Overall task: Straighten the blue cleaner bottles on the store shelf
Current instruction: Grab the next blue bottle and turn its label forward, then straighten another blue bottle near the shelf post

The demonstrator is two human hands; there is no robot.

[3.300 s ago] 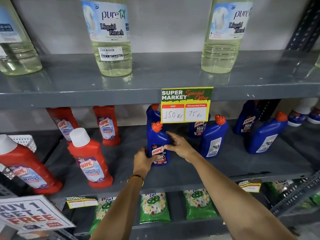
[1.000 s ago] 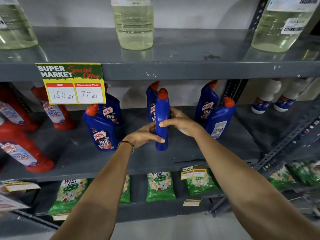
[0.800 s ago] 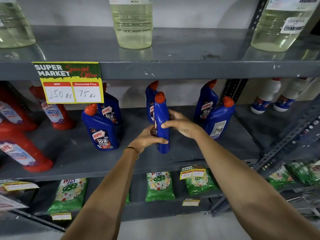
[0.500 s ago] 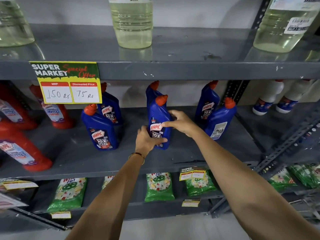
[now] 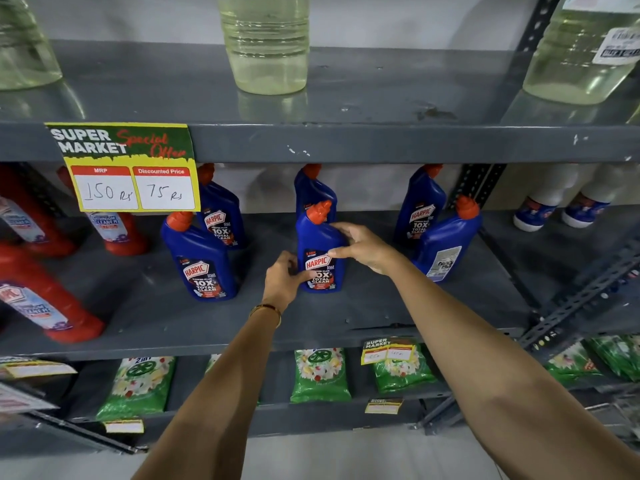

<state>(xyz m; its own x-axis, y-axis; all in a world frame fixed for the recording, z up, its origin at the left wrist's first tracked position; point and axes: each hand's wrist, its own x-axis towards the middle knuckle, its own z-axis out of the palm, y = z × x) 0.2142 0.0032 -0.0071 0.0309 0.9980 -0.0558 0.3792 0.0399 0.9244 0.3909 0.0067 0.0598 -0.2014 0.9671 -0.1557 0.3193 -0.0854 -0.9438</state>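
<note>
Several blue cleaner bottles with orange caps stand on the grey middle shelf (image 5: 363, 306). The front middle bottle (image 5: 320, 244) stands upright with its label facing me. My left hand (image 5: 282, 280) grips its lower left side and my right hand (image 5: 363, 245) holds its right side. Another blue bottle (image 5: 313, 188) stands right behind it. To the left, the front left bottle (image 5: 201, 261) and the one behind it (image 5: 221, 216) show their labels. On the right, a front bottle (image 5: 446, 240) shows its back label, with a label-forward bottle (image 5: 420, 206) behind.
Red cleaner bottles (image 5: 45, 299) fill the shelf's left side and white bottles (image 5: 561, 206) stand far right. A yellow price tag (image 5: 128, 168) hangs from the upper shelf, which carries clear bleach bottles (image 5: 266, 46). Green packets (image 5: 320, 374) lie on the lower shelf.
The middle bottle was turned from edge-on to label-forward and set down on the shelf. Both hands stay on it, with the left hand now lower on its side.
</note>
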